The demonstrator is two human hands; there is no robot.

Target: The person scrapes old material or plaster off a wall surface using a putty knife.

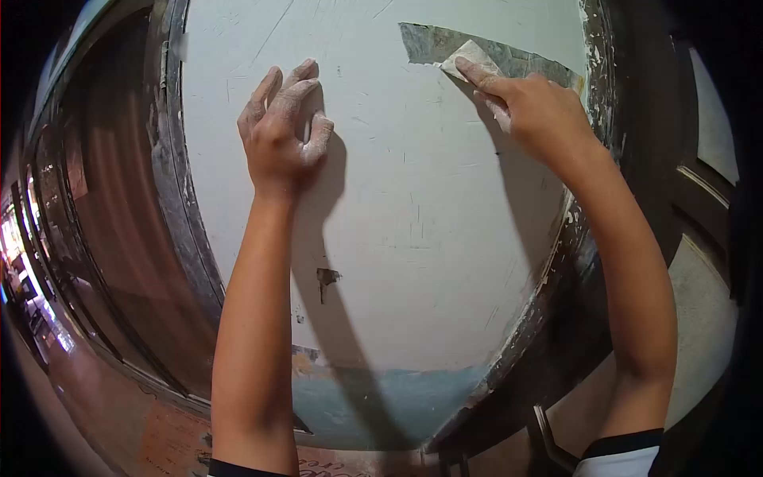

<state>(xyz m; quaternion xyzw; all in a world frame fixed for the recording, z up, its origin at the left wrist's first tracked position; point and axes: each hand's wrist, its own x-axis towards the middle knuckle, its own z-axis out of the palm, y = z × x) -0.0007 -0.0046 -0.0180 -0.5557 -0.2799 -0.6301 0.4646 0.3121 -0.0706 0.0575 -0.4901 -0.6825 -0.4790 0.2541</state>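
In the head view, my right hand grips a small flat scraper, whitish and square-cornered, with a finger pressed along its face. The scraper rests against an uneven grey strip on the white panel, where the pale coating is gone. Any handle is hidden by the hand. My left hand is raised against or very near the panel, fingers loosely bent and apart, holding nothing. White dust covers the fingers of both hands.
Dark, chipped frame edges border the panel. A small dark gouge and fine scratches mark its surface. Below lies a blue-green band. Brown panelling stands left, and a dark structure with pale panels stands right.
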